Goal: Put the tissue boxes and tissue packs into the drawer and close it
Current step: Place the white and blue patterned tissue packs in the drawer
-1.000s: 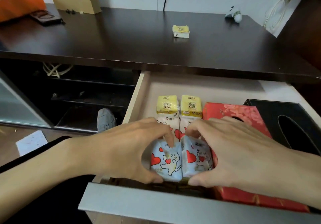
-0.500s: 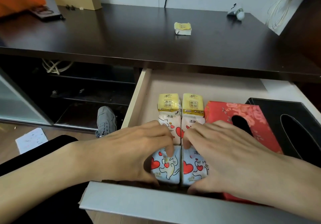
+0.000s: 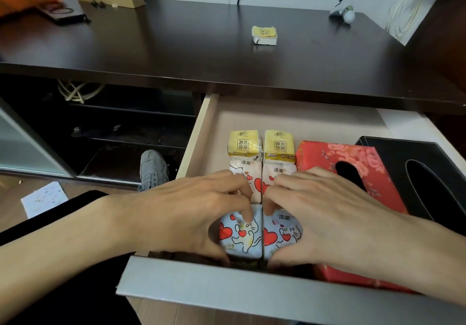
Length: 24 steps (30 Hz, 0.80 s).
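A glossy dark desk [image 3: 176,47] carries one yellow pack [image 3: 264,35]; its pale drawer [image 3: 196,145] stands open. Inside, the left hand [image 3: 191,213] and right hand [image 3: 325,221] each curl around a soft blue pack [image 3: 239,239], beside a red box [image 3: 327,158] and black box [image 3: 403,158].

Glossy dark wood desktop [image 3: 176,44], matt pale drawer [image 3: 290,122]

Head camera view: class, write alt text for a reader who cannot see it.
Both hands, left hand and right hand, press two blue heart-print tissue packs into an open drawer. One yellow tissue pack remains on the dark desk.
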Tool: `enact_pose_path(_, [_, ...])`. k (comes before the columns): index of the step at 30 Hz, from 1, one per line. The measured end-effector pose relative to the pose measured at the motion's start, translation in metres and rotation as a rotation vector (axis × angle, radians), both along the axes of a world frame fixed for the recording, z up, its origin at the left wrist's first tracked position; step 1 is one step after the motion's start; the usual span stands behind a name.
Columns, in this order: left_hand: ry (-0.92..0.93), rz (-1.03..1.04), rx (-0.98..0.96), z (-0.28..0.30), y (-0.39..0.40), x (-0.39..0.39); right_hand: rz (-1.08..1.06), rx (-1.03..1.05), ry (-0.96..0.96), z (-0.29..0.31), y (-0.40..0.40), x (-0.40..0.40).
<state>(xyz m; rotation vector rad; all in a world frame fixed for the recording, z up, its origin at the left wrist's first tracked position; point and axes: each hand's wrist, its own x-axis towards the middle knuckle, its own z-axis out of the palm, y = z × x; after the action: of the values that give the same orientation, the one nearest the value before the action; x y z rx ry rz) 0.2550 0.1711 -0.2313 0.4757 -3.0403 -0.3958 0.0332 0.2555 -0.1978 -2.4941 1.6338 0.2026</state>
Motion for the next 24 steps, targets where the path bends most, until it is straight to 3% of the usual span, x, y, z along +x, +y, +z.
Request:
enact_pose_path(2, [0.004, 0.011, 0.014, 0.005, -0.001, -0.001, -0.057, -0.008, -0.154, 0.009, -0.003, -0.006])
enact_pose_path(6, [0.052, 0.081, 0.143, 0.023, -0.011, -0.005, -0.196, -0.233, -0.484, 0.032, -0.029, -0.021])
enact_pose_path(10, [0.068, 0.199, 0.044, 0.041, -0.041, -0.015, -0.284, -0.341, -0.713, 0.045, -0.107, -0.039])
enact_pose_path(17, [0.019, 0.347, -0.081, 0.034, -0.094, -0.045, -0.465, -0.393, -0.568, 0.035, -0.284, -0.059])
enact_pose_path(24, [-0.048, 0.344, -0.128, 0.010, -0.111, -0.067, -0.514, -0.251, -0.584, 0.033, -0.369, -0.084])
